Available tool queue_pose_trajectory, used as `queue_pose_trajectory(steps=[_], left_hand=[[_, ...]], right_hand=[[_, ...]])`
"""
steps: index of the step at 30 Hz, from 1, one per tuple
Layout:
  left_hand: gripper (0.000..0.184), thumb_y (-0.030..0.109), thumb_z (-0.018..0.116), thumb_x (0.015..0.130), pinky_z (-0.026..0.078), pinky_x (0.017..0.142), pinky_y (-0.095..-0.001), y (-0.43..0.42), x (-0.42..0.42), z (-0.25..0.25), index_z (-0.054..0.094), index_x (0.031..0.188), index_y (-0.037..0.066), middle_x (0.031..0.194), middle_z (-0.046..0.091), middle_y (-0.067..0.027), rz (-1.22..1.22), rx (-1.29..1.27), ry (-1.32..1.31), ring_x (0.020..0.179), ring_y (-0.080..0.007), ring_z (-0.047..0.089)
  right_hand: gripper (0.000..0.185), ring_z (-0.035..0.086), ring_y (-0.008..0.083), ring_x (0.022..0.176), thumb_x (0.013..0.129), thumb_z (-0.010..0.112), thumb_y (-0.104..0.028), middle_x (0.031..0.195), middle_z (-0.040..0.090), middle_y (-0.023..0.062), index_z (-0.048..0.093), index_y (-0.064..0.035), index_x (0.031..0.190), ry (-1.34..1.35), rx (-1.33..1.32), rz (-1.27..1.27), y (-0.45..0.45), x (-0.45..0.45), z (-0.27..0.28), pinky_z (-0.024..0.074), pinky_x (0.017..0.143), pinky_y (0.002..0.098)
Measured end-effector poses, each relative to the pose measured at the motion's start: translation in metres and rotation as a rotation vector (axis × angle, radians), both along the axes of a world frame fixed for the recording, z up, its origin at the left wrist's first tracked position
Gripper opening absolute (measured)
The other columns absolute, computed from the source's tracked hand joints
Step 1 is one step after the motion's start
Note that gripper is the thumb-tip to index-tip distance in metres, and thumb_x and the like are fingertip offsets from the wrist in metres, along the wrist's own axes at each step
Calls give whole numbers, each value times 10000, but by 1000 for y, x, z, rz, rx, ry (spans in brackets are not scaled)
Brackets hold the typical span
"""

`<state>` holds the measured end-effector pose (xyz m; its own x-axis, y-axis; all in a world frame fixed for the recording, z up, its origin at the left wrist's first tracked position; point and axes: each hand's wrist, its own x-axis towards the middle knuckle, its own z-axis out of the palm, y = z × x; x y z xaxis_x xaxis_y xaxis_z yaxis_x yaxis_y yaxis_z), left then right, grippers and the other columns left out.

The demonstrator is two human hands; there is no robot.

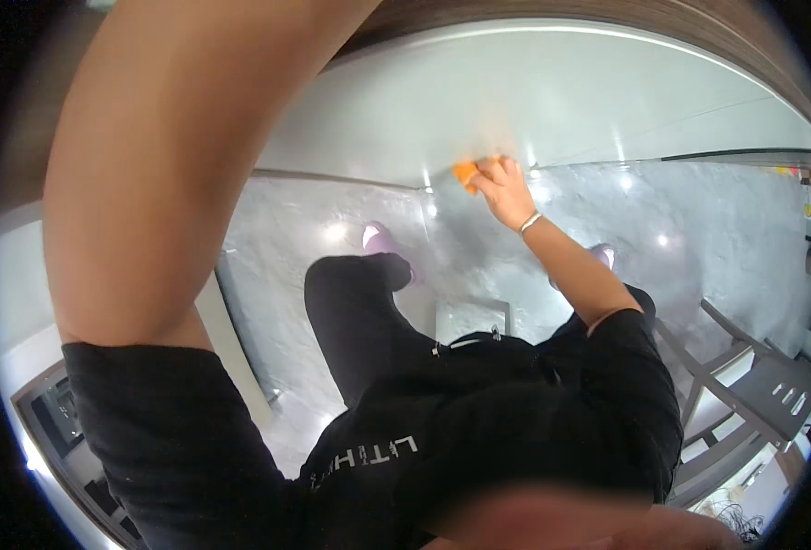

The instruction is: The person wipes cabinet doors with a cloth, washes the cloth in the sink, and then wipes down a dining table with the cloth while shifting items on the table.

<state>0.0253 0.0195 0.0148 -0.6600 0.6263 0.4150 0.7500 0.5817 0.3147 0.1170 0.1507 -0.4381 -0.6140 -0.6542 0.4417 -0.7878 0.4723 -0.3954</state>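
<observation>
My right hand (506,191), with a pale band on the wrist, is closed on an orange cloth (465,174). Most of the cloth is covered by my fingers. It is pressed to the lower part of a glossy white panel (479,92), close to where the panel meets the floor, and an orange reflection shows on the surface. My left arm (162,183) reaches up and forward along the left side, and its hand lies outside the picture.
Below the panel spreads a glossy grey marbled floor (304,215). A brown wooden edge (699,23) runs along the top. A grey chair (772,394) stands at the right. Between my legs, part of a grey stool (474,304) shows. One foot wears a purple slipper (380,240).
</observation>
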Motion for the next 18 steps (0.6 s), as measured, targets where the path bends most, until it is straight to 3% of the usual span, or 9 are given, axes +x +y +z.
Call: queue_pose_trajectory(steps=[2,4,5,7,8,12,14,16,18], left_hand=[[257,217,629,834,518,717,-391,-2,1,0,696,866,-29,808,682,-222,9,13,0,738,-317,660],[258,216,628,834,518,721,-394,-4,-1,0,697,867,-30,811,682,-224,14,20,-6,742,-320,660],[259,216,627,834,518,722,-395,-4,0,1,697,867,-30,813,682,-225,14,18,-5,744,-322,661],[260,216,626,834,518,726,-398,-5,5,3,698,868,-31,817,682,-227,14,17,-13,747,-326,661],[260,216,625,834,518,727,-399,-6,6,3,698,868,-31,819,682,-227,16,15,-14,749,-327,661],[262,215,623,833,518,734,-404,-6,6,5,700,869,-33,826,683,-231,15,9,-17,757,-334,662],[263,215,622,833,518,738,-406,-6,5,5,701,869,-33,830,683,-233,17,4,-22,761,-338,662],[264,215,621,833,518,741,-409,-5,5,4,702,870,-34,833,683,-234,15,3,-33,764,-341,662],[265,215,619,833,518,744,-411,-3,4,4,703,870,-35,837,683,-236,17,-5,-40,768,-345,662]], right_hand=[[375,520,258,933,681,690,-32,1089,584,2,660,-202,1015,208,-252,-7,-14,-6,83,395,815,361],[382,553,267,906,643,739,40,1086,563,51,649,-172,948,392,-443,-49,-18,-18,181,390,831,389],[388,543,255,917,621,735,12,1070,594,44,672,-177,954,469,-567,-74,-26,-26,221,386,805,376],[373,531,239,936,605,732,-37,1060,626,27,698,-183,947,587,-701,-45,-50,-28,243,382,779,361],[346,529,234,944,611,732,-59,1066,628,16,701,-182,933,625,-706,11,-64,-30,236,381,779,360],[197,500,171,982,722,673,-205,1158,565,-81,693,-199,918,748,-329,244,-101,-18,155,384,765,308],[246,491,157,999,745,649,-205,1187,531,-57,682,-181,987,740,-62,362,-97,-15,86,406,816,297],[322,482,162,1025,771,617,-199,1151,523,-23,651,-165,1090,423,73,410,-85,-13,11,411,899,282],[360,483,175,1033,792,601,-193,1144,517,-6,624,-150,1148,537,287,448,-64,-22,-25,407,936,285]])
